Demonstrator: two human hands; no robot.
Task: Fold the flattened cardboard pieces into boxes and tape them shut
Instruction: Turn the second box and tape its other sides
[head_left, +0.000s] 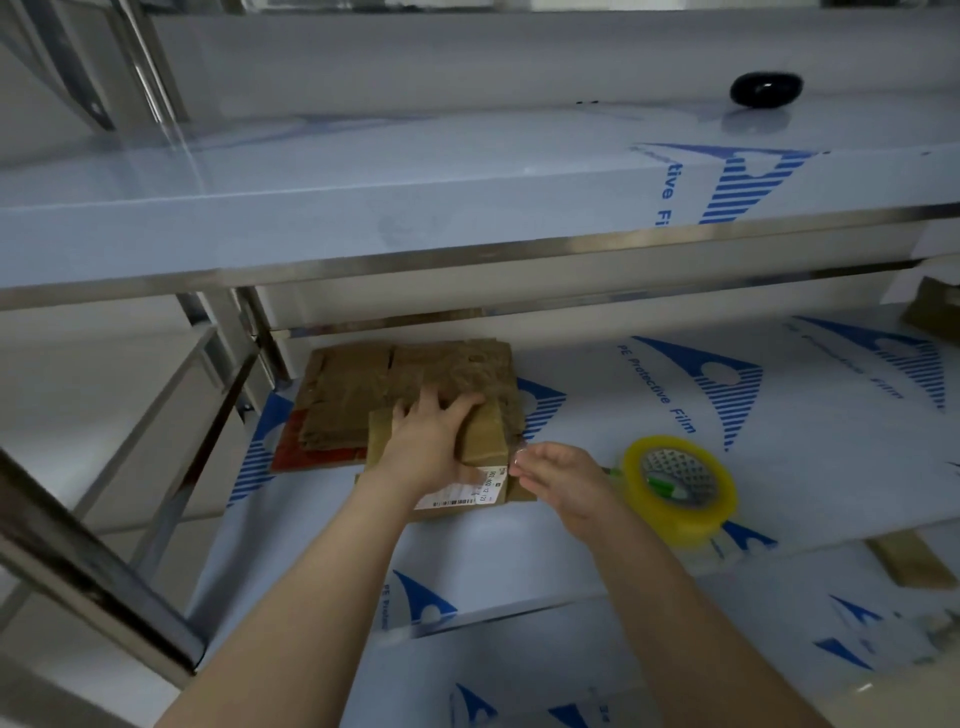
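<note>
On white film-covered metal shelf (810, 467): stack of flattened brown cardboard pieces (363, 384) at back, small folded brown cardboard box (485, 441) overlapping its front edge. Yellow tape roll (670, 514) near right. Left hand (428, 441) presses flat on box top, grasping nothing. Right hand (563, 480) at box edge, perhaps pinching tape: cannot tell. Step: taping shut. Next calls for smoothing strip over seam.

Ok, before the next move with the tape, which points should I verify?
1. Small brown cardboard box steadied under the left hand grip: ok.
2. Box top closed flat: cannot tell, the hand covers it.
3. Right hand grip at the box's right edge, pinching anything: cannot tell.
4. Yellow round tape roll lies beside the right hand grip, probably within reach: ok.
5. Stack of flattened brown cardboard pieces lies behind the box: ok.
</note>
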